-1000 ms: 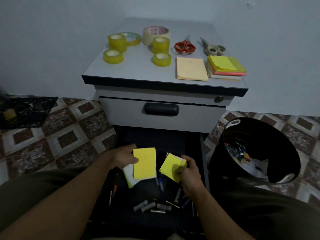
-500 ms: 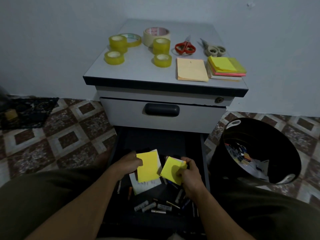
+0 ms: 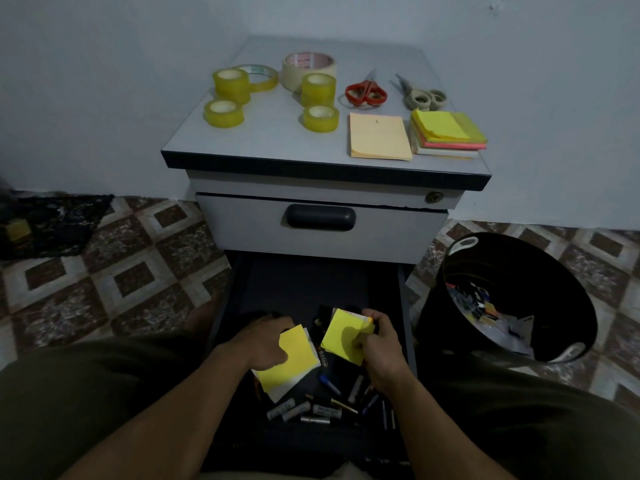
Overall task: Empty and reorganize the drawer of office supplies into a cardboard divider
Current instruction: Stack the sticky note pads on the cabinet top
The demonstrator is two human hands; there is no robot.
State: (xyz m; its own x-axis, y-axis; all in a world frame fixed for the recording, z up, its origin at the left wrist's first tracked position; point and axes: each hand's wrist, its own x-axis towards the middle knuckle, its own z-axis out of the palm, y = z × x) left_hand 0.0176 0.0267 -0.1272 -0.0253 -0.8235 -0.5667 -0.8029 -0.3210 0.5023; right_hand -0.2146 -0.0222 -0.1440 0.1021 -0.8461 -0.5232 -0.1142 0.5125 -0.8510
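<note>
- The left hand (image 3: 261, 342) is low over the open drawer (image 3: 298, 285). Its fingers are closed on the upper left edge of the left pad (image 3: 291, 365), with the thumb on the yellow face.
- The left pad is yellow with a white sheet under it. Its long side runs from the fingers down toward the person, over the pens (image 3: 323, 410) that lie in the drawer.
- The right pad (image 3: 341, 336) is just beside it, tilted on one corner, and the two pads do not touch.
- The right hand (image 3: 381, 348) clamps the right pad at its right edge, fingers curled round it.
- The stack (image 3: 446, 133) of notes on the cabinet top (image 3: 277, 140) lies up and to the right of both hands. I judge the right hand is nearer to it, so its pad should go there first.
- The bin (image 3: 429, 317) stands right of the drawer.
- No divider is visible.
</note>
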